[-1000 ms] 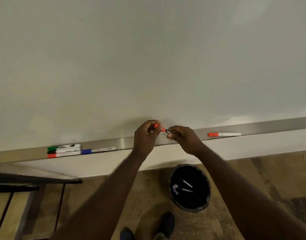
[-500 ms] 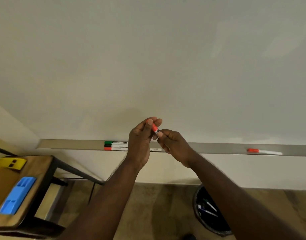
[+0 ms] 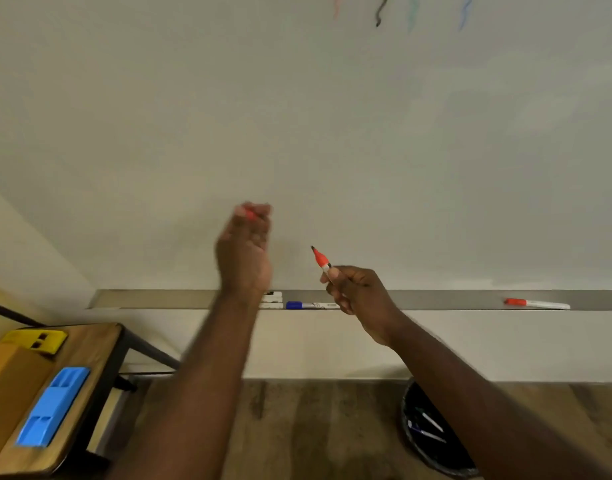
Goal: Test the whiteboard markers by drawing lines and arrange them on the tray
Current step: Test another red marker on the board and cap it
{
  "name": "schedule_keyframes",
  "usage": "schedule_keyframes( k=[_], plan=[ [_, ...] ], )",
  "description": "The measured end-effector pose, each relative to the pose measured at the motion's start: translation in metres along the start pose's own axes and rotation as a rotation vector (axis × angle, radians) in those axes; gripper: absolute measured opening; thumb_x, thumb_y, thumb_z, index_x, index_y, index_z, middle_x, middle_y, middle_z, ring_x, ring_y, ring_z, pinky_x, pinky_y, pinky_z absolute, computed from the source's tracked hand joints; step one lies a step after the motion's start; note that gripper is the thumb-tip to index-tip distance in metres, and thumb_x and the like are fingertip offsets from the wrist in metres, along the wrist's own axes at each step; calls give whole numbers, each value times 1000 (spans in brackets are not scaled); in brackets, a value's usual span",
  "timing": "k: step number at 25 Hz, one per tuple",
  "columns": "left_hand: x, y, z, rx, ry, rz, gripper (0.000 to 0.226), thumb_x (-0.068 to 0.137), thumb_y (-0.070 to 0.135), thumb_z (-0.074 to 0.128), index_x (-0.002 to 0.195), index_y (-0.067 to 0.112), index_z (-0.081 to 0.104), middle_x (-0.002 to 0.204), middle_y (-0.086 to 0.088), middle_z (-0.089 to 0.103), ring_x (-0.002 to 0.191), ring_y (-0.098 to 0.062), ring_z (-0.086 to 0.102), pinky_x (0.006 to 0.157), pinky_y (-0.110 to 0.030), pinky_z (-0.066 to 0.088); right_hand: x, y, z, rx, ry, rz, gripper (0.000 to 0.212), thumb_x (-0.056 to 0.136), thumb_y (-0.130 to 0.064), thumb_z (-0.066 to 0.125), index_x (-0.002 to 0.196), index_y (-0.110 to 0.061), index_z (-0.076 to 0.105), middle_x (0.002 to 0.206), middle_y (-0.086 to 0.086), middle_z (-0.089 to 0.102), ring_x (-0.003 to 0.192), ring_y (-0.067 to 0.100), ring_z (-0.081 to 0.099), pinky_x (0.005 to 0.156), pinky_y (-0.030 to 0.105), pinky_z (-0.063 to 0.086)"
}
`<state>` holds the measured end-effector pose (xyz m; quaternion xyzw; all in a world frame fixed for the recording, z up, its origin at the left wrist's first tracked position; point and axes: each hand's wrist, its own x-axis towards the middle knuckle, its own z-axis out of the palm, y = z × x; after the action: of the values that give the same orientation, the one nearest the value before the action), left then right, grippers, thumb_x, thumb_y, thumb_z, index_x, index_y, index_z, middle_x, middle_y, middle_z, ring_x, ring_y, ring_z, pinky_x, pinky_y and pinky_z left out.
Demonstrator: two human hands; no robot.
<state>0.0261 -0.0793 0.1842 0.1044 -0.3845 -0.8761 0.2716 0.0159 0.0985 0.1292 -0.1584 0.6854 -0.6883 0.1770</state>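
The right hand (image 3: 358,291) grasped an uncapped red marker (image 3: 322,260) by its white barrel, dark tip angled up and left toward the whiteboard (image 3: 297,116), apart from its surface. The left hand (image 3: 244,251), raised before the board, was curled round the red cap (image 3: 251,214), pinched at the fingertips. On the metal tray (image 3: 436,299) below the board lay a blue-capped marker (image 3: 311,305) beside several markers partly hidden by the left wrist; a red-capped marker (image 3: 536,303) lay well apart to the right. Four wavy test lines (image 3: 379,12) showed at the board's top edge. A black bin (image 3: 432,431) stood on the floor; a blue block (image 3: 51,407) rested on the worktop (image 3: 90,348) at left.
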Motion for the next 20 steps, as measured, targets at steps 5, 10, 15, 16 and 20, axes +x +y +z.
schedule_keyframes(
  k=[5,10,15,16,20],
  plan=[
    [22,49,7,214,-182,154,17,99,22,49,95,13,62,87,0,73,100,-19,67,94,-29,49,-9,-1,-21,76,129,-72,29,100,-27,46,98,-8,68,66,2,51,57,14,41,53,26,35],
    [13,37,49,520,-395,404,15,95,21,55,98,23,70,106,1,73,110,-18,64,98,-31,47,10,-64,-31,9,253,-337,26,100,-13,45,119,-14,63,81,3,65,69,12,53,63,24,44],
    [31,61,104,773,-525,767,26,96,24,53,120,23,63,120,21,64,125,-11,54,105,-35,42,26,-142,-64,63,462,-714,29,100,-5,44,125,-16,55,94,15,70,68,24,63,59,28,49],
    [39,66,115,819,-530,842,28,96,26,53,122,25,61,118,27,63,128,-11,50,107,-32,40,30,-158,-75,89,480,-769,28,101,-3,41,120,-13,59,96,16,70,68,26,64,58,29,49],
    [68,83,145,912,-483,1062,32,98,26,51,125,13,61,117,38,56,139,-8,35,116,-33,26,47,-211,-105,-20,534,-951,36,91,1,42,119,-12,62,104,7,72,85,31,68,69,34,54]
  ],
)
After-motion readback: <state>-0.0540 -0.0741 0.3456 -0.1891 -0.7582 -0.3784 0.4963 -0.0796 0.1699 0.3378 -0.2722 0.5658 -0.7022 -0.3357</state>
